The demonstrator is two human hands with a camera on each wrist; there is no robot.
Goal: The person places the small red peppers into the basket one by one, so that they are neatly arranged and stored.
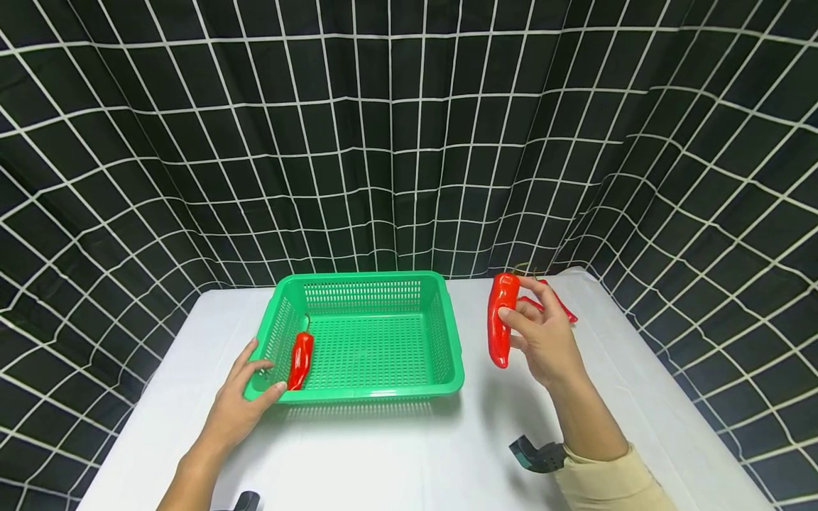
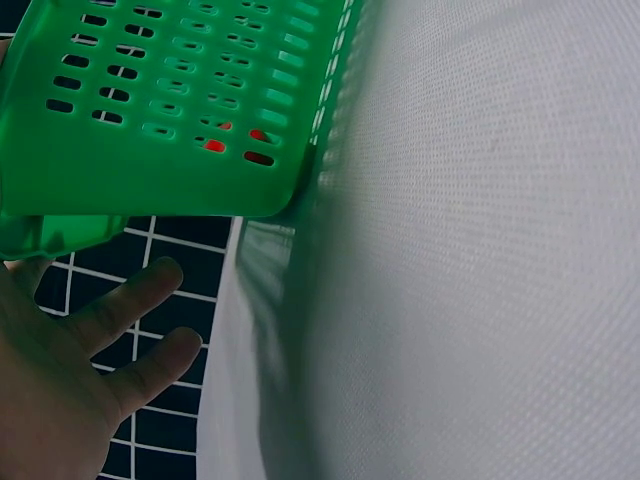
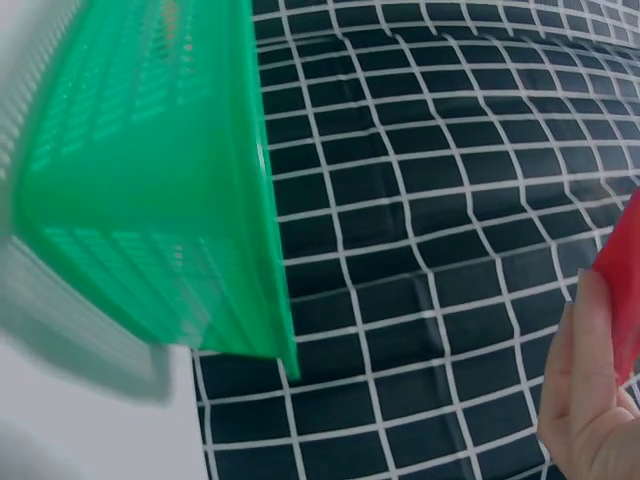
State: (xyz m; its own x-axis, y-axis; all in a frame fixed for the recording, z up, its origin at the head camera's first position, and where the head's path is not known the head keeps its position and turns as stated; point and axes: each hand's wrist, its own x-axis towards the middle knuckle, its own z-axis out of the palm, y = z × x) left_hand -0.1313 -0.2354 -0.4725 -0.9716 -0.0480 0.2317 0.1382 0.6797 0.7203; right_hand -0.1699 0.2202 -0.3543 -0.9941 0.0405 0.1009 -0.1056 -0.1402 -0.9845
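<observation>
A long, glossy red pepper (image 1: 498,326) is pinched upright between the thumb and fingers of my right hand (image 1: 546,337), raised over the table to the right of the green basket (image 1: 377,392). Part of that held pepper (image 3: 622,285) shows at the right edge of the right wrist view. Inside the basket, along its left side, lies another red pepper (image 1: 301,358) with a green stem. My left hand (image 1: 239,397) rests at the basket's front left corner, thumb and a finger on the rim. In the left wrist view, two fingers (image 2: 150,370) are spread straight beside the basket.
More red pepper (image 1: 564,306) lies on the table behind my right hand, partly hidden by it. The white-covered table (image 1: 358,454) carries the basket. A black curtain with a white grid (image 1: 409,142) surrounds the back and sides.
</observation>
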